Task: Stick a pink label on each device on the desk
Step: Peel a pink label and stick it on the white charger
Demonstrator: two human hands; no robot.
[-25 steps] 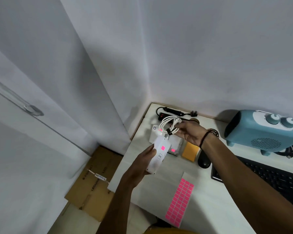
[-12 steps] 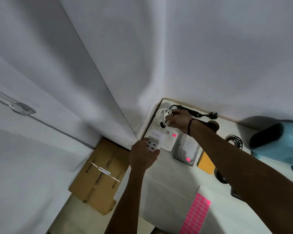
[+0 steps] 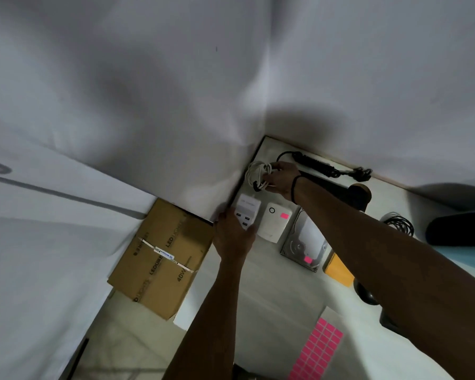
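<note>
I see the desk [image 3: 274, 305] pushed into the wall corner, with a cardboard box [image 3: 159, 259] on the floor to its left. In the far corner lies a coiled cable [image 3: 258, 174] under my right hand [image 3: 284, 178]. Nearer than the cable, a USB charger [image 3: 246, 212] sits at the left edge, my left hand [image 3: 232, 237] on it; right of it comes a power bank [image 3: 275, 222], then a hard drive [image 3: 305, 242]. The label sheet [image 3: 317, 349] lies nearest me
</note>
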